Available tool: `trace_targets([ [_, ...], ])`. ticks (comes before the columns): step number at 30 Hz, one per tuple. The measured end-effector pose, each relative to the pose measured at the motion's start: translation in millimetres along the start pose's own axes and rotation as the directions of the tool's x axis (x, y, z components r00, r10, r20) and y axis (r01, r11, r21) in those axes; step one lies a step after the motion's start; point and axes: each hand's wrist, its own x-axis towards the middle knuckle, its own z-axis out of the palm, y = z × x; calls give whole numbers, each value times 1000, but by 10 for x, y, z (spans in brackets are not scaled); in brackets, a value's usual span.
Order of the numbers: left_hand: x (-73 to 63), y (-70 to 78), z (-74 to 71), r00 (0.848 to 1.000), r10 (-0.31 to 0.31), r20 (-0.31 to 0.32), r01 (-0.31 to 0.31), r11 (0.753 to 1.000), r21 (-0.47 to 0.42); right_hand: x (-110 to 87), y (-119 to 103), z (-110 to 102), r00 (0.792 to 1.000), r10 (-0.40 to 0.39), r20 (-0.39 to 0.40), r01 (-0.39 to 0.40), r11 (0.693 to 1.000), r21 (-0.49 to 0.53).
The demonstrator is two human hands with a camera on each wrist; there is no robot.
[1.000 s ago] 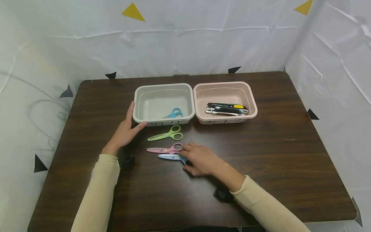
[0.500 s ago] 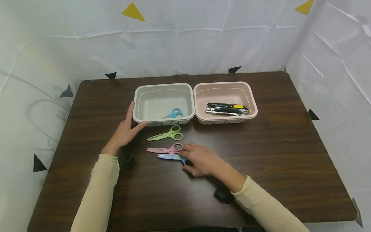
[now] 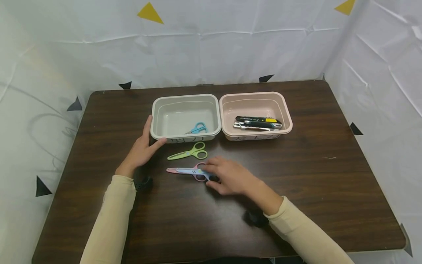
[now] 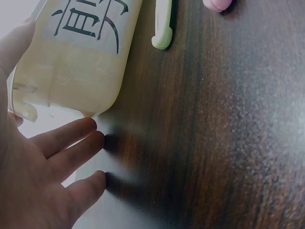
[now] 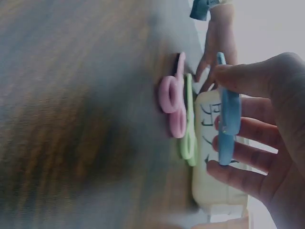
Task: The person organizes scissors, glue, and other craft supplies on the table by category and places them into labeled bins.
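My right hand (image 3: 234, 178) pinches a pair of light blue scissors (image 5: 231, 112) by the handles, thumb on one side and fingers on the other. They are raised off the table. In the head view they overlap the pink scissors (image 3: 171, 170), which lie on the table. Farther back lie green scissors (image 3: 188, 153), just in front of a grey-green bin (image 3: 185, 96). At that bin's front left corner rests my left hand (image 3: 140, 152), thumb at the front rim and the other fingers fairly straight along the left side. Inside the bin sit blue-handled scissors (image 3: 199, 128).
A pink bin (image 3: 252, 95) stands right beside the grey-green one. Several utility knives (image 3: 258, 124) lie in it. Both bins carry written labels on their fronts. White sheeting (image 3: 204, 55) hangs behind the brown table (image 3: 329, 176) and at its sides.
The light blue scissors have come off the table in my right hand and shifted slightly away from me, over the pink pair. My left hand has stayed at the bin.
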Motion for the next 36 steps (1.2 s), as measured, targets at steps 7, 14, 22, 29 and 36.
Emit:
trace_targets([
  [7, -6, 8, -3, 1000, 1, 5, -1, 1000, -6, 115, 20, -177, 986, -68, -151, 67, 998, -11],
  [14, -8, -1, -1, 1000, 10, 2, -10, 1000, -14, 251, 72, -272, 943, -31, -330, 22, 999, -32],
  [22, -4, 6, 6, 1000, 10, -1, -10, 1000, -4, 485, 172, -358, 902, 75, -426, -86, 996, -6],
  [29, 6, 6, 4, 1000, 4, -1, -4, 1000, -3, 671, 321, -462, 927, 119, -355, -133, 991, -15],
  [36, 8, -21, 5, 1000, 0, 1, 0, 1000, 0, 793, 420, -442, 945, 198, -262, -198, 980, 26],
])
